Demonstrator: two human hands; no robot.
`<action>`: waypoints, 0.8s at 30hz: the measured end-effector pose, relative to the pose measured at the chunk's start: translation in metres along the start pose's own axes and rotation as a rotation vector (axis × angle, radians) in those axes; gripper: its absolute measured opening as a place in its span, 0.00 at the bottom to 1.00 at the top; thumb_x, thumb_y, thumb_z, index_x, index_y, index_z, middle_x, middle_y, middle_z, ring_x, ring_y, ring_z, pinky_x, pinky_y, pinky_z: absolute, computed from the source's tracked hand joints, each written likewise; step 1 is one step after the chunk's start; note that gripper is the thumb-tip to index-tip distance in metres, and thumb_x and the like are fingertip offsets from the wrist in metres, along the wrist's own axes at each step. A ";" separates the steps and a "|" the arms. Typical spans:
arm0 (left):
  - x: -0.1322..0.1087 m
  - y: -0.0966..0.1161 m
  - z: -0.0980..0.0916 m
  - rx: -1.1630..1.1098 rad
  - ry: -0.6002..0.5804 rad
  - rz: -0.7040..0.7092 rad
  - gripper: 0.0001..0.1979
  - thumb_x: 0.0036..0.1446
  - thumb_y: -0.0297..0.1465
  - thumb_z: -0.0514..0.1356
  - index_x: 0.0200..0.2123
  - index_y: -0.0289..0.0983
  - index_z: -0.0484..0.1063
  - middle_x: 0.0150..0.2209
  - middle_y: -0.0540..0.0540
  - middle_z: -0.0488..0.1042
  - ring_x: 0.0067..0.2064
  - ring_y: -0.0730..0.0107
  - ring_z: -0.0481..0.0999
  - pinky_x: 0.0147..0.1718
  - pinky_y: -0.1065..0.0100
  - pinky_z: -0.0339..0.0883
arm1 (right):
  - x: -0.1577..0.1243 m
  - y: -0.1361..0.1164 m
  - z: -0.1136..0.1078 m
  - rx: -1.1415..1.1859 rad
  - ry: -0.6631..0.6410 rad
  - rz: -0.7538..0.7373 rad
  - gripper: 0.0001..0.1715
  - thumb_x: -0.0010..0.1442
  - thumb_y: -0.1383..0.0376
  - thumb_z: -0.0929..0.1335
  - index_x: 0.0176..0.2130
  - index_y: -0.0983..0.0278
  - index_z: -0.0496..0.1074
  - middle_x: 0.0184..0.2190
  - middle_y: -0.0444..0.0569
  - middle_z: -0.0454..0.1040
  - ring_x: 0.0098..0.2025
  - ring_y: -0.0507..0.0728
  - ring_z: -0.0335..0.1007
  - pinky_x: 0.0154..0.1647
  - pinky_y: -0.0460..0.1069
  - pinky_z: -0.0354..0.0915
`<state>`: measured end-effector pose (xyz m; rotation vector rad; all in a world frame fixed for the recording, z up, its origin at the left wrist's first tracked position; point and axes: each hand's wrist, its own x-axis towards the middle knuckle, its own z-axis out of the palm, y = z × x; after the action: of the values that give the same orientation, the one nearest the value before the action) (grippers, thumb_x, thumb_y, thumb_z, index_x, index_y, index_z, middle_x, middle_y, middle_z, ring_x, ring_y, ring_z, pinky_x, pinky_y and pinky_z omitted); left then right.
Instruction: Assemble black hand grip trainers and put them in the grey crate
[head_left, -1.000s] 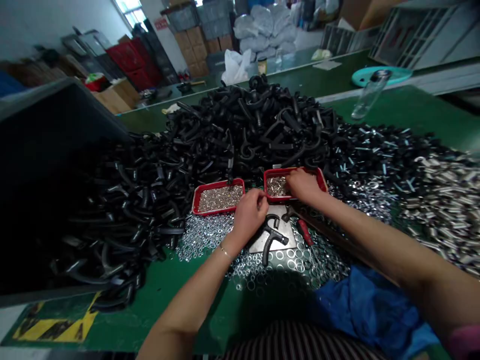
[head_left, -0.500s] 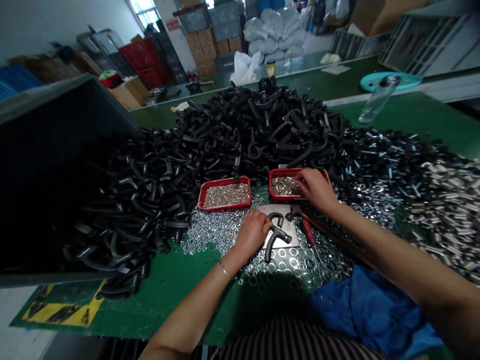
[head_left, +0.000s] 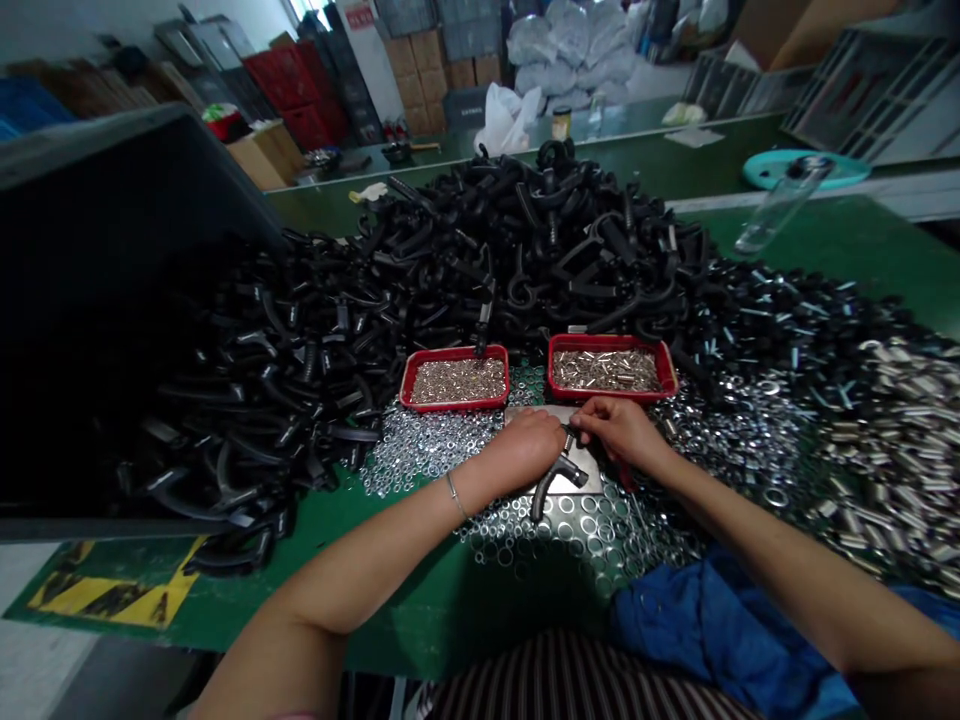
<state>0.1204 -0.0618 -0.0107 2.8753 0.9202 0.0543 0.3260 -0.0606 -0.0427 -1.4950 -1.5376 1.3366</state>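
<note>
My left hand [head_left: 531, 446] is closed on a black curved handle part [head_left: 546, 492], which lies over a flat metal plate [head_left: 589, 483]. The part has a short tubular end pointing right. Close beside it, my right hand [head_left: 619, 430] has thumb and fingers pinched together at the plate's upper edge. Whatever sits in that pinch is too small or hidden to name. Behind the plate stand two red trays: the left tray [head_left: 455, 407] holds tiny metal pieces, and the right tray [head_left: 611, 397] holds small metal pins. A red screwdriver handle [head_left: 625, 476] shows partly under my right hand.
A large heap of black handle parts [head_left: 540, 240] rises behind the trays. At left is a big dark crate [head_left: 172, 150]. Silver rings [head_left: 427, 450] surround the plate, and metal sleeves [head_left: 900, 450] are piled at right. Blue cloth [head_left: 697, 620] lies near my right forearm.
My right hand has come out of the right red tray, toward me, to the plate beside my left hand. The left hand stays on the handle part. The view has shifted slightly.
</note>
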 end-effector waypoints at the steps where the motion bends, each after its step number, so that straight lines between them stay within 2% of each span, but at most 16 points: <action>1: -0.002 0.001 0.001 -0.005 0.007 0.004 0.14 0.67 0.24 0.49 0.39 0.35 0.75 0.40 0.42 0.77 0.46 0.60 0.73 0.50 0.58 0.63 | 0.002 0.001 0.002 -0.028 0.021 -0.023 0.20 0.57 0.49 0.69 0.32 0.64 0.72 0.22 0.44 0.75 0.14 0.48 0.58 0.14 0.43 0.51; 5: -0.024 0.020 0.017 0.020 0.045 -0.090 0.13 0.69 0.30 0.49 0.44 0.34 0.73 0.44 0.40 0.75 0.48 0.56 0.71 0.49 0.56 0.63 | 0.001 0.002 0.007 -0.121 0.062 -0.102 0.21 0.58 0.48 0.69 0.29 0.64 0.73 0.21 0.44 0.74 0.22 0.52 0.65 0.23 0.45 0.58; 8: -0.042 0.041 0.032 0.007 0.108 -0.259 0.20 0.67 0.40 0.53 0.56 0.34 0.68 0.55 0.36 0.71 0.55 0.50 0.67 0.53 0.51 0.61 | -0.005 0.003 0.009 -0.173 0.056 -0.087 0.20 0.59 0.49 0.68 0.32 0.63 0.75 0.20 0.43 0.73 0.23 0.53 0.66 0.24 0.46 0.58; 10: -0.049 0.051 0.040 -0.022 0.142 -0.357 0.25 0.66 0.41 0.54 0.62 0.36 0.62 0.62 0.37 0.65 0.60 0.47 0.63 0.57 0.49 0.58 | -0.008 0.005 0.009 -0.222 0.056 -0.094 0.18 0.59 0.50 0.68 0.33 0.62 0.76 0.21 0.43 0.73 0.22 0.53 0.66 0.24 0.46 0.58; 12: -0.052 0.056 0.044 -0.041 0.153 -0.405 0.24 0.67 0.37 0.53 0.64 0.39 0.61 0.65 0.39 0.63 0.62 0.47 0.62 0.58 0.48 0.57 | -0.010 0.009 0.010 -0.263 0.067 -0.122 0.18 0.60 0.51 0.68 0.33 0.61 0.76 0.22 0.43 0.74 0.23 0.53 0.67 0.25 0.47 0.59; 17: -0.051 0.055 0.042 -0.050 0.149 -0.399 0.23 0.67 0.35 0.51 0.64 0.37 0.61 0.66 0.39 0.61 0.62 0.48 0.62 0.57 0.49 0.58 | -0.014 0.018 0.008 -0.283 0.136 -0.165 0.19 0.62 0.49 0.67 0.35 0.61 0.77 0.24 0.45 0.75 0.26 0.55 0.70 0.28 0.48 0.62; 22: -0.052 0.055 0.039 -0.025 0.140 -0.399 0.23 0.68 0.34 0.49 0.64 0.36 0.60 0.66 0.37 0.61 0.62 0.48 0.62 0.56 0.49 0.59 | -0.017 0.016 0.008 -0.346 0.138 -0.192 0.20 0.63 0.48 0.65 0.36 0.61 0.76 0.25 0.46 0.76 0.26 0.57 0.71 0.29 0.49 0.63; 24: -0.052 0.056 0.040 -0.021 0.146 -0.396 0.23 0.68 0.34 0.49 0.64 0.36 0.60 0.66 0.37 0.61 0.62 0.48 0.62 0.56 0.48 0.59 | -0.020 0.015 0.008 -0.427 0.142 -0.240 0.19 0.65 0.51 0.64 0.37 0.60 0.76 0.28 0.47 0.78 0.29 0.58 0.73 0.31 0.49 0.65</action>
<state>0.1130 -0.1414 -0.0429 2.6409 1.4862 0.2367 0.3274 -0.0835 -0.0549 -1.5490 -1.9183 0.7802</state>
